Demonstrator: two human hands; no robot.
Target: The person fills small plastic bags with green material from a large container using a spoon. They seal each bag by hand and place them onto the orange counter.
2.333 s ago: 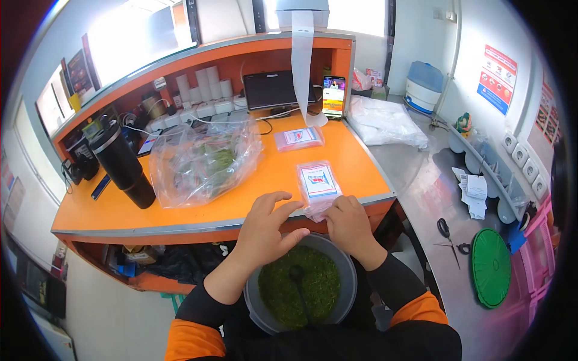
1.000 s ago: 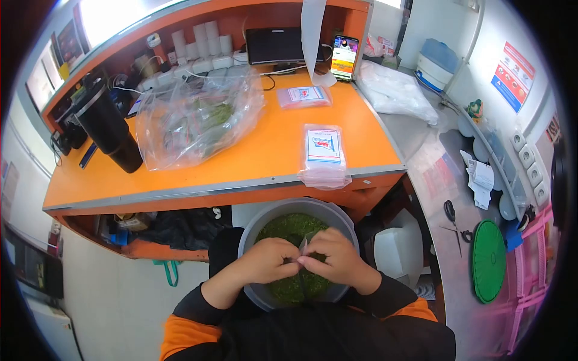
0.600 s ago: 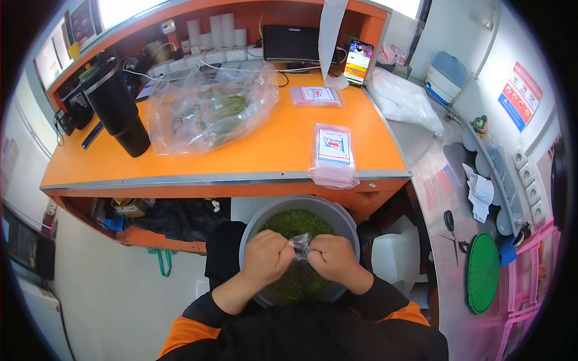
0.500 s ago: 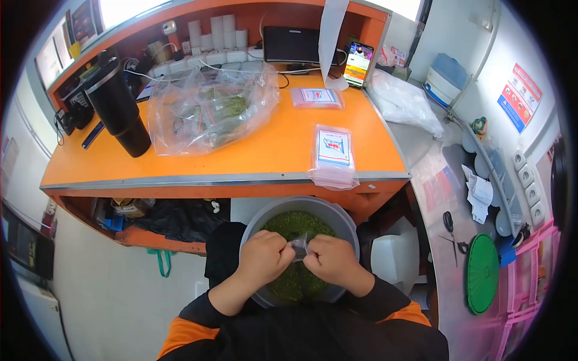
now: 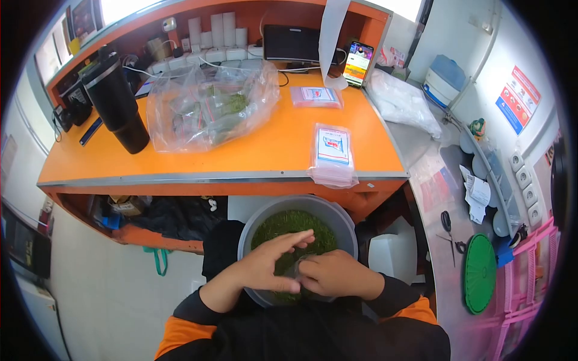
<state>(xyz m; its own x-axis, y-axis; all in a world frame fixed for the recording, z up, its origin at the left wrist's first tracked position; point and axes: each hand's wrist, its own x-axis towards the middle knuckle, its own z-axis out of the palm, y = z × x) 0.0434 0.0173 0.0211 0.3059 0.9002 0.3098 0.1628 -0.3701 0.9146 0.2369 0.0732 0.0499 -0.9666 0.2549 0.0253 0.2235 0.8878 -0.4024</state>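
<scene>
A grey bucket [image 5: 245,240] holds a mass of chopped green leaves [image 5: 295,225]. Over it, my left hand [image 5: 271,259] is open, thumb and fingers spread apart, with nothing in its grasp. Close beside it, my right hand [image 5: 331,274] has its fingers curled round a small clear plastic bag [image 5: 297,271], mostly hidden between the two hands. Beyond the bucket, on the orange desk, lie a stack of small printed clear bags [image 5: 333,150] and a large clear bag [image 5: 168,129] with small bags of green stuff inside.
A black tumbler [image 5: 117,108] stands at the desk's left. A phone [image 5: 359,63] leans at its back right, near a monitor [image 5: 292,44]. Scissors [image 5: 447,222], a green lid [image 5: 480,274] and a pink rack [image 5: 512,289] are on the right. Another bag pack [image 5: 316,96] lies on the desk.
My left hand has let go of the small bag and opened out. My right hand has moved slightly down and inward with the bag.
</scene>
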